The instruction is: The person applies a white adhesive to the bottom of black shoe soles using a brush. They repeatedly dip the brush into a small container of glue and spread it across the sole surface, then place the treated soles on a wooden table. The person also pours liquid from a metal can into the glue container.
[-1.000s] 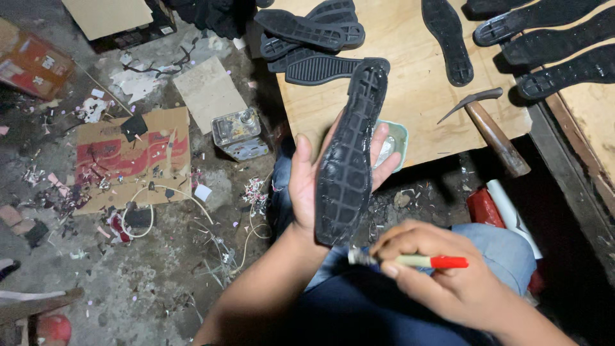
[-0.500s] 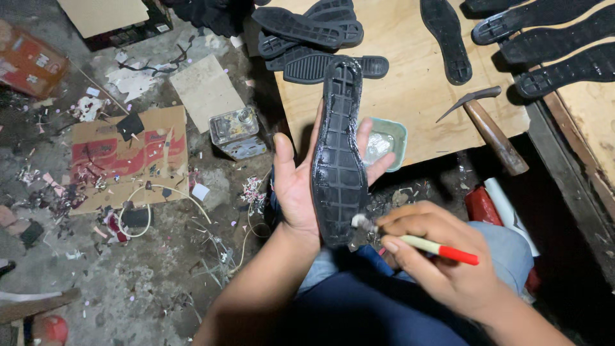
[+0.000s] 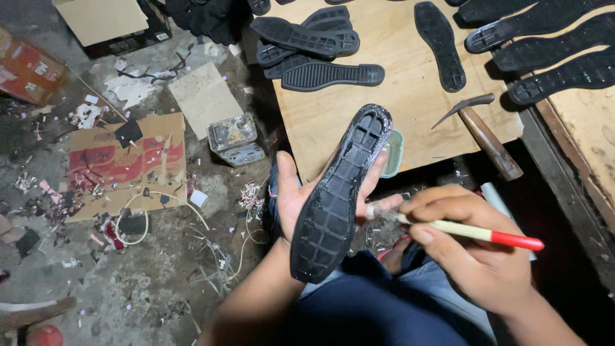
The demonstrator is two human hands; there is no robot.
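My left hand (image 3: 291, 198) lies palm up under a black rubber shoe sole (image 3: 336, 198), holding it tilted with its ribbed inner side up and a wet shine along its rim. My right hand (image 3: 471, 247) grips a small brush (image 3: 461, 229) with a pale handle and a red end. The bristle tip touches the sole's right edge near the middle. Both hands are over my lap in blue trousers.
A wooden board (image 3: 410, 96) ahead carries several black soles (image 3: 320, 48) and a hammer (image 3: 487, 134). A small green dish (image 3: 393, 154) sits at its near edge. A metal can (image 3: 234, 138), cardboard pieces (image 3: 125, 163) and scraps litter the floor on the left.
The sole has tipped more to the right and risen slightly. The brush has moved from the heel end up along the sole's right edge.
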